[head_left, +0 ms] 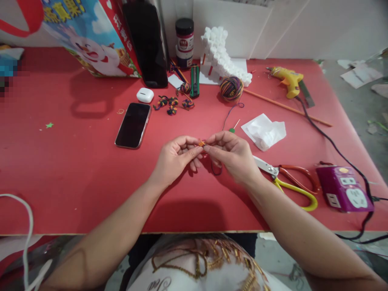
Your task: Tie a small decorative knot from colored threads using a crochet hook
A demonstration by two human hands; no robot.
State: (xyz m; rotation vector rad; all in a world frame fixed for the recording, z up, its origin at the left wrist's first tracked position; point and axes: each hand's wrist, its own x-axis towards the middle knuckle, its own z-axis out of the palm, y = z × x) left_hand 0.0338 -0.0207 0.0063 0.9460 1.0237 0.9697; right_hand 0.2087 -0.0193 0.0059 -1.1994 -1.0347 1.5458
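Note:
Above the middle of the red table, my left hand [178,155] and my right hand [232,153] meet fingertip to fingertip. Between them they pinch a small piece of orange and dark yarn [201,143]; its exact shape is partly covered by the fingers. A dark strand loops down below my right hand, and another runs up towards a multicoloured yarn ball [231,89]. Just beyond my right hand lies a thin needle-like tool with a green handle [232,130]. Scissors [285,178] with red and yellow handles rest beside my right wrist.
Small knotted yarn pieces [172,102], a green box cutter [195,81] and a white flower-like model [222,52] sit towards the back. A phone [133,125] lies left. On the right are crumpled white paper [264,131], a yellow glue gun [286,81] and a purple power socket [344,189].

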